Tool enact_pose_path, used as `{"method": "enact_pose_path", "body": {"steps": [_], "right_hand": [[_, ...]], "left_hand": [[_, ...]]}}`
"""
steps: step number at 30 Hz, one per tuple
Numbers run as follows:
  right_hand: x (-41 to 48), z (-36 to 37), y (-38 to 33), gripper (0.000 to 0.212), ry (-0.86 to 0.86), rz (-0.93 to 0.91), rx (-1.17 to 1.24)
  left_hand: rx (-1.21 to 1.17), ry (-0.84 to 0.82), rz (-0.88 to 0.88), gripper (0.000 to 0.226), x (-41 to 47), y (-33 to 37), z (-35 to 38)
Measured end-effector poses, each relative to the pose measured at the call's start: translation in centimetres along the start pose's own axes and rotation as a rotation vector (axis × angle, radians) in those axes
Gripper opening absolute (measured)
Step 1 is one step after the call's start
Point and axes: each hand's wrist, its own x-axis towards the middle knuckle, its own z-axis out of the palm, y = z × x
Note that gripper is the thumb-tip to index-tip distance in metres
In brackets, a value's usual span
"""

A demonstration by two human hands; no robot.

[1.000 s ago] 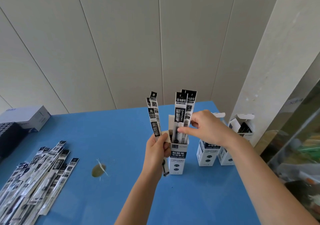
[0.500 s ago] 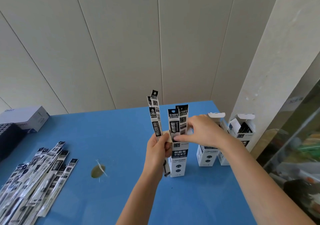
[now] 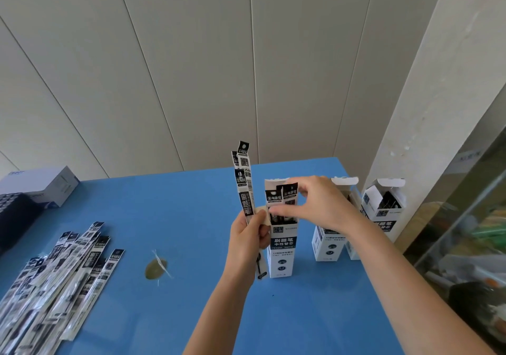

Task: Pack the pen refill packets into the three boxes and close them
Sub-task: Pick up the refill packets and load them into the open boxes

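A tall white box (image 3: pixel 282 250) with dark print stands open on the blue table (image 3: pixel 164 212). My left hand (image 3: pixel 247 238) holds a few upright refill packets (image 3: pixel 243 182) and steadies the box's side flap. My right hand (image 3: pixel 315 204) pinches the packets (image 3: pixel 282 194) that stick out of the box top, most of their length sunk inside. Two more open boxes, the second box (image 3: pixel 327 245) and the third box (image 3: pixel 383 212), stand to the right with flaps up. A pile of loose packets (image 3: pixel 54 278) lies at the left.
A white carton (image 3: pixel 41 185) and a dark keyboard (image 3: pixel 13 212) sit at the far left. A brownish spot with a scrap of film (image 3: pixel 156 268) lies mid-table. A pillar (image 3: pixel 438 108) and a glass panel (image 3: pixel 471 231) border the table's right edge.
My right hand has pushed the packets down into the box, so they now stick out only a little. My left hand has kept its packets upright beside the box.
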Motion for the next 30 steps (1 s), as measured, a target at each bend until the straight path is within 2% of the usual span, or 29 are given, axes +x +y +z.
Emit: {"method": "enact_pose_path", "body": {"steps": [2,5,7,11,13,16,22,26,30], "right_hand": [[0.0,0.0,0.0,0.028,0.038,-0.017,0.016],[-0.1,0.7,0.1,0.033,-0.007,-0.012,-0.203],[-0.4,0.9,0.2,0.037,-0.036,-0.005,-0.234],[-0.6,0.4,0.4,0.017,0.079,-0.046,-0.131],[-0.6,0.2,0.3,0.01,0.031,-0.086,-0.227],[-0.5,0.4,-0.1,0.013,-0.117,-0.115,-0.414],[-0.4,0.0,0.0,0.007,-0.064,-0.123,-0.294],[-0.6,0.7,-0.1,0.009,-0.134,-0.108,-0.315],[-1.4,0.7,0.3,0.017,0.025,-0.074,-0.104]], "left_hand": [[0.01,-0.003,0.002,0.032,0.0,0.0,0.0],[0.017,0.001,0.004,0.034,0.0,0.0,0.1],[0.007,0.003,0.005,0.032,-0.1,0.0,0.1],[0.016,0.003,0.002,0.026,0.0,-0.1,-0.1],[0.015,0.003,-0.002,0.028,-0.1,-0.1,0.0],[0.021,-0.001,0.005,0.03,-0.2,-0.1,0.2],[0.029,0.006,0.001,0.029,-0.3,-0.1,-0.1],[0.03,0.002,0.006,0.029,-0.4,-0.1,-0.1],[0.034,-0.016,-0.023,0.03,-0.4,0.1,-0.7]]}}
